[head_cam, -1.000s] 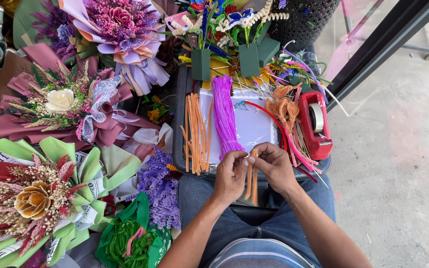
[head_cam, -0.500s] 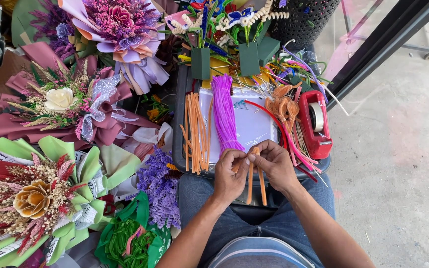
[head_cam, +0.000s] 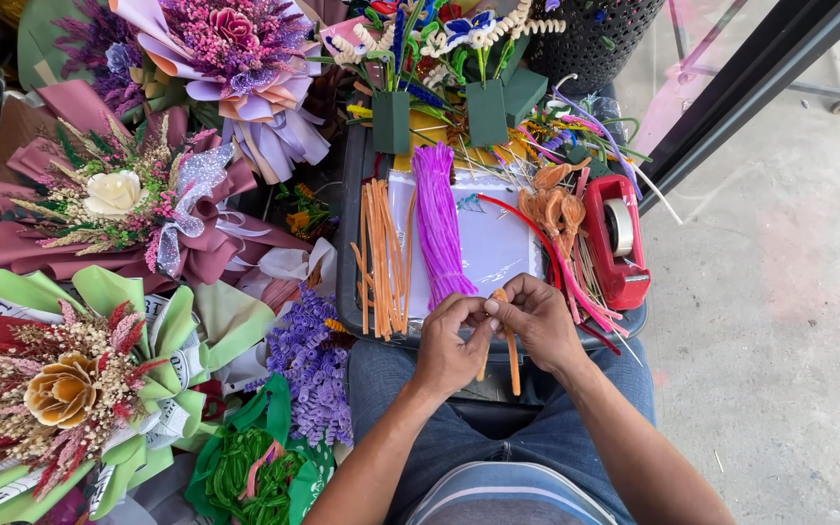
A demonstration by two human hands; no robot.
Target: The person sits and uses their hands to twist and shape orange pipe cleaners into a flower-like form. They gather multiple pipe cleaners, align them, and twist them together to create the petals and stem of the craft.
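Both hands' grips were pinched together on one orange pipe cleaner [head_cam: 511, 352]: left hand [head_cam: 451, 340] and right hand [head_cam: 542, 319] met fingertip to fingertip at its looped top end, its stem hanging down over the lap, just past the near edge of the dark tray [head_cam: 350, 292]. Tray contents, left to right: loose bundle of orange pipe cleaners [head_cam: 384, 255] along the left edge; purple pipe cleaner bundle [head_cam: 437, 231] laid on a white sheet [head_cam: 500, 243]; finished orange looped pieces [head_cam: 554, 206] toward the far right corner; red tape dispenser [head_cam: 614, 239] at the right edge. Green foam blocks [head_cam: 486, 112] with stems stood at the far edge. Wrapped bouquets [head_cam: 119, 209] lay left of the tray, a purple curled cluster [head_cam: 315, 362] beside the person's left knee.
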